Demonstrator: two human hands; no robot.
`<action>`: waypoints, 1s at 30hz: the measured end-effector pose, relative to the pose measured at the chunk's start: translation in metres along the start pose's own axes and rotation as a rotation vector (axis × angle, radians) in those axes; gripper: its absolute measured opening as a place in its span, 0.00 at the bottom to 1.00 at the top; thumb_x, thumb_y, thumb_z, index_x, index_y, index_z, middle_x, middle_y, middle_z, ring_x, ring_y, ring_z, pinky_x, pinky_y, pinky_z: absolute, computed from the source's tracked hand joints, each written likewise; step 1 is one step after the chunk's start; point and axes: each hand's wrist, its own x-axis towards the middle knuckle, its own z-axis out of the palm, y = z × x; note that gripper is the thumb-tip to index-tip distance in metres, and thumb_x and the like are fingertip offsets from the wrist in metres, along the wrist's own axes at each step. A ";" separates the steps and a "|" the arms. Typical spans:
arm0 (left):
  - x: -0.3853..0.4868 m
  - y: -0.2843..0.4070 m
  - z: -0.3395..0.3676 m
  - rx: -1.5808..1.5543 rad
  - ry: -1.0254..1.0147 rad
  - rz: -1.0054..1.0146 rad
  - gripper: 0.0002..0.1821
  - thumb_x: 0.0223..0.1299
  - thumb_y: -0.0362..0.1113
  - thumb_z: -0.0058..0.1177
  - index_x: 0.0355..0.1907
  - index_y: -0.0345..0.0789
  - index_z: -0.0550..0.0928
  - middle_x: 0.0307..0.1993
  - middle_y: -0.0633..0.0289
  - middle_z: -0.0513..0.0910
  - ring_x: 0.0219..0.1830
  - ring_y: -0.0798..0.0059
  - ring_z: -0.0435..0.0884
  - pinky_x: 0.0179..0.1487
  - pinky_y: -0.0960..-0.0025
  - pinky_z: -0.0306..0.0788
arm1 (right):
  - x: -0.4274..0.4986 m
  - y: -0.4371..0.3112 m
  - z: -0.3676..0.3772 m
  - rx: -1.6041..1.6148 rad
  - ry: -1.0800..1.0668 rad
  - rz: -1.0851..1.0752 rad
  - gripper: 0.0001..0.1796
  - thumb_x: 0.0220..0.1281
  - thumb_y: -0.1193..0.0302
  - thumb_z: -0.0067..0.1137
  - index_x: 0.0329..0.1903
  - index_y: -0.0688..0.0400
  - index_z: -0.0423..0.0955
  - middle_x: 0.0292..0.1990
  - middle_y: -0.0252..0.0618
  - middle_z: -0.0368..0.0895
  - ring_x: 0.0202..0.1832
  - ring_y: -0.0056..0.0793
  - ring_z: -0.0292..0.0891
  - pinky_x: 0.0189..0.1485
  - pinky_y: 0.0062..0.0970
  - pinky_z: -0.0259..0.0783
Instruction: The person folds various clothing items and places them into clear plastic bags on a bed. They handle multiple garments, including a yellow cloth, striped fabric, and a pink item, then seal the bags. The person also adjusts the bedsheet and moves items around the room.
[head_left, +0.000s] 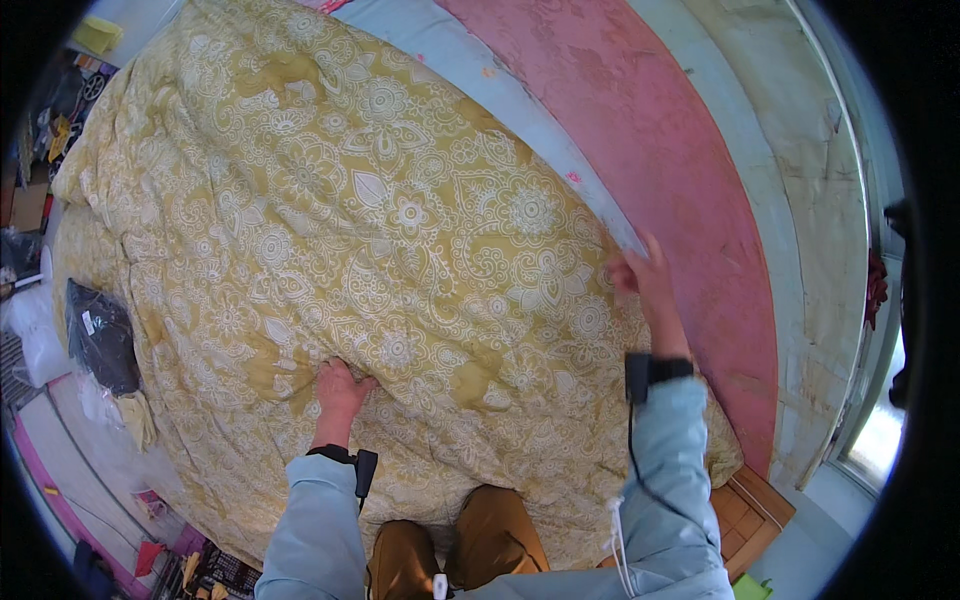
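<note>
A yellow-green quilt with a white floral and paisley print spreads over the bed in front of me, wrinkled in many folds. My left hand rests on its near part, thumb out to the right. The other fingertips sink into a fold, so any grip on the cloth is hidden. At the quilt's right edge is my right hand, blurred, with bent fingers close to the border. Beside that edge runs a strip of light blue sheet. Whether my right fingers hold cloth is unclear.
A pink patterned cover lies along the right, towards the wall. A dark item in clear plastic sits at the quilt's left side. Assorted goods crowd the far left. A brown wooden piece stands at the lower right.
</note>
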 end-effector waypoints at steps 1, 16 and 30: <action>0.001 -0.001 0.001 -0.005 -0.004 0.004 0.41 0.33 0.53 0.74 0.45 0.26 0.73 0.43 0.43 0.78 0.47 0.47 0.77 0.50 0.55 0.73 | 0.015 -0.010 0.017 0.036 -0.029 0.094 0.31 0.65 0.67 0.57 0.68 0.56 0.58 0.26 0.39 0.81 0.23 0.20 0.75 0.23 0.22 0.69; -0.021 0.003 -0.006 -0.252 0.136 0.072 0.25 0.38 0.46 0.73 0.32 0.34 0.75 0.35 0.51 0.78 0.41 0.52 0.77 0.43 0.55 0.71 | 0.063 0.024 0.020 0.117 0.145 -0.269 0.16 0.67 0.70 0.51 0.51 0.68 0.64 0.32 0.46 0.84 0.27 0.29 0.81 0.32 0.26 0.75; -0.004 0.060 -0.002 -0.092 0.099 0.139 0.29 0.36 0.49 0.74 0.33 0.35 0.72 0.34 0.52 0.75 0.40 0.51 0.75 0.43 0.54 0.70 | 0.076 0.074 0.022 -0.132 0.185 -0.493 0.26 0.66 0.68 0.53 0.64 0.62 0.61 0.48 0.48 0.78 0.47 0.35 0.76 0.50 0.34 0.70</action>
